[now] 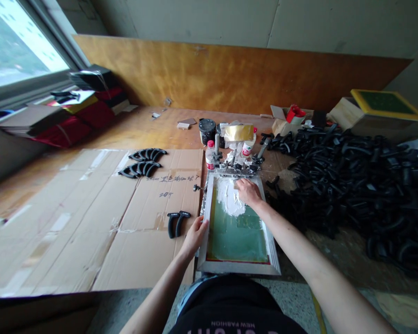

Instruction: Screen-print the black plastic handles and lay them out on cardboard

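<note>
Far left: cardboard [73, 241] spread over the wooden surface [142, 125]. Towards its far right part, two rows of black curved pieces [148, 154]; nearer, beside the left forearm, a loose pair of black pieces [174, 227]. These look light and slightly rubbery; the curved shank would be the place to pick one up.

Left hand [195, 234]: fingers at the left rail of the metal frame [238, 267], touching it. Cannot tell whether they grip or only steady it.

Frame: lies directly before the person, between cardboard and pile, its far end at a clamp assembly [235, 172]. Judged stiff and fairly light; best held by the side rails, clear of the green mesh [237, 241], which is probably taut and easily dented or torn. White paste [230, 199] covers part of the mesh's far half. Looks thick and smeary, likely slippery on the fingers.

Right hand [250, 191]: over the far part of the mesh, fingers closed on a small tan piece [236, 184], mostly hidden. Probably light and stiff; a pinch along its upper edge should keep the fingers out of the paste.

Right: large heap of black parts [351, 176], tangled; single parts may snag when lifted.
</note>
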The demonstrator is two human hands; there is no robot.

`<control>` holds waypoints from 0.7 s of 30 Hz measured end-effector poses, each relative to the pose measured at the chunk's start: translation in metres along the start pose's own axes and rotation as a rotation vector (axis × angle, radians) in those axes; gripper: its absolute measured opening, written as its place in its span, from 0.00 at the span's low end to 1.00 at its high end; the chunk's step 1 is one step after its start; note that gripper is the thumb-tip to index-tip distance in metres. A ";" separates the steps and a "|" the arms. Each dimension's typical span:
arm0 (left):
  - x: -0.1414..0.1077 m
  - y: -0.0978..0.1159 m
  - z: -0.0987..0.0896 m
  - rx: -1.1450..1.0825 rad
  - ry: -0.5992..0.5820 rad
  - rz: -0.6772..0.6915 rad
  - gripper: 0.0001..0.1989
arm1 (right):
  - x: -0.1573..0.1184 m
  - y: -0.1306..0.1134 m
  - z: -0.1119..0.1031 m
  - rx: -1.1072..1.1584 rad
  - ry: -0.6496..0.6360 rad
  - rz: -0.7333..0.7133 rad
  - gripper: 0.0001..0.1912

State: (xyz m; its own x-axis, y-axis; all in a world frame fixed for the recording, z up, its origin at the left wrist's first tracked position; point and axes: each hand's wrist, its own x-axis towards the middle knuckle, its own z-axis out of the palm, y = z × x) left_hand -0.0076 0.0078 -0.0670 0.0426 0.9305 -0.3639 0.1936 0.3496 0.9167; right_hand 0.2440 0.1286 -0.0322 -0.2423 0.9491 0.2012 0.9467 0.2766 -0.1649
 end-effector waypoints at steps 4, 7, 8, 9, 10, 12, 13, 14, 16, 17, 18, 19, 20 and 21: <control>-0.001 0.001 -0.001 0.002 -0.020 0.007 0.26 | -0.011 0.003 -0.012 0.074 -0.040 -0.144 0.13; -0.001 0.001 0.000 0.003 -0.025 0.003 0.26 | -0.038 0.003 -0.024 0.112 -0.095 -0.285 0.12; -0.001 0.001 0.000 0.003 -0.026 0.005 0.26 | -0.047 0.003 -0.029 0.121 -0.116 -0.329 0.12; -0.002 0.001 0.000 0.001 -0.024 0.007 0.25 | -0.055 0.004 -0.035 0.130 -0.137 -0.368 0.12; -0.002 0.002 0.001 -0.001 -0.023 0.011 0.25 | -0.059 0.005 -0.040 0.140 -0.158 -0.399 0.12; -0.002 0.003 0.002 -0.010 -0.016 0.014 0.25 | -0.060 0.008 -0.049 0.155 -0.197 -0.430 0.12; -0.003 0.004 0.002 -0.018 -0.011 0.014 0.25 | -0.056 0.008 -0.050 0.158 -0.201 -0.424 0.11; -0.003 0.005 0.002 -0.028 -0.005 0.011 0.25 | -0.052 0.008 -0.050 0.159 -0.184 -0.402 0.10; -0.004 0.006 0.002 -0.047 -0.001 -0.001 0.26 | -0.045 0.004 -0.044 0.149 -0.103 -0.337 0.09; -0.004 0.006 0.002 -0.057 -0.001 -0.008 0.26 | -0.044 0.002 -0.039 0.145 -0.057 -0.314 0.09; -0.004 0.006 0.002 -0.068 -0.004 -0.014 0.27 | -0.047 -0.001 -0.034 0.145 -0.019 -0.309 0.10; -0.004 0.005 0.002 -0.079 -0.009 -0.018 0.27 | -0.051 -0.003 -0.029 0.151 0.003 -0.324 0.11; -0.003 0.005 0.002 -0.089 -0.015 -0.021 0.28 | -0.057 -0.004 -0.025 0.162 0.008 -0.354 0.12; -0.003 0.004 0.002 -0.094 -0.019 -0.024 0.28 | -0.063 -0.004 -0.024 0.176 -0.002 -0.393 0.13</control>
State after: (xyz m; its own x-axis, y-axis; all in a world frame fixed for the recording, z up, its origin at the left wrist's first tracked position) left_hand -0.0048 0.0062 -0.0622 0.0574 0.9199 -0.3878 0.1019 0.3810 0.9189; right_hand 0.2608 0.0639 -0.0215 -0.5779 0.7667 0.2797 0.7318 0.6386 -0.2383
